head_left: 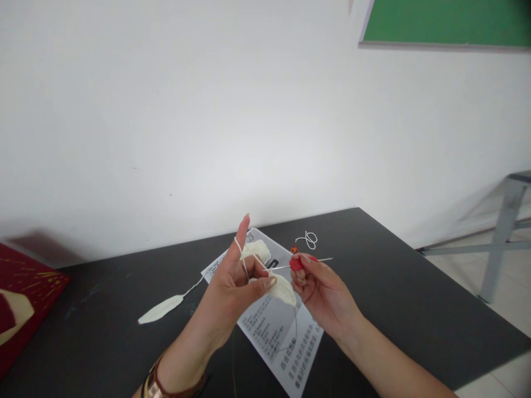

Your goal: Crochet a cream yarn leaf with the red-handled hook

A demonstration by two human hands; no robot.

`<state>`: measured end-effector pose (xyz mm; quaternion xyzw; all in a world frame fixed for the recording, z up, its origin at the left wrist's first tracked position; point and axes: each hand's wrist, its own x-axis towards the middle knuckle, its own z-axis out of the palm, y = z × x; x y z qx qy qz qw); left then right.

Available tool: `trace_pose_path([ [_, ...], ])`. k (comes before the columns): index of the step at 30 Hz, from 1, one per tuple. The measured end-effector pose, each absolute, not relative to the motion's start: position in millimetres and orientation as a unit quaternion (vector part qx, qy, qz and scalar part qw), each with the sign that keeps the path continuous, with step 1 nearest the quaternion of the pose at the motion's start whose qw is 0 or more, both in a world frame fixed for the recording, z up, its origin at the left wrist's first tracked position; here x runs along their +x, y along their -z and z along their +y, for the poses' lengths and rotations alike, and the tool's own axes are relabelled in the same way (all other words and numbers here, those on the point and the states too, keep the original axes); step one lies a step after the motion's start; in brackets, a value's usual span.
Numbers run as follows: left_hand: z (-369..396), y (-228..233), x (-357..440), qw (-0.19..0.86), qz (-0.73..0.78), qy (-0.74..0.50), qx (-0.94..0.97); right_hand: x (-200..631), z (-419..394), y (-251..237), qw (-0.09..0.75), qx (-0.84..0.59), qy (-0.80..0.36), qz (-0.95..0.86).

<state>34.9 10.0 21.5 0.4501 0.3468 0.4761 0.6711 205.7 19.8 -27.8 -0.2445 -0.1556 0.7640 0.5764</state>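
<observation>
Your left hand [238, 282] pinches the soft, floppy cream crochet piece [282, 287], yarn [239, 251] looped over its finger; at three o'clock, your right hand [319, 287] grips the stiff hook's red handle [296, 264].

left hand [236, 284] on cream crochet piece [283, 288], right hand [319, 287] around red-handled hook [299, 263]

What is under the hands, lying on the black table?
A printed paper sheet lies under both hands on the black table. The left hand and the right hand cover its middle print.
</observation>
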Motion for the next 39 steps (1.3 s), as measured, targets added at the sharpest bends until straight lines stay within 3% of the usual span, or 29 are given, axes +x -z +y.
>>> trace_pose_path([
  [18,4.3,-16.6,36.7,0.679,0.395,-0.442,0.433,207.8,19.9,25.5,0.55,-0.222,-0.797,-0.117],
  [39,-2.4,-24.8,39.3,0.557,0.455,-0.465,0.517,211.0,18.3,25.8,0.608,-0.224,-0.744,-0.164],
])
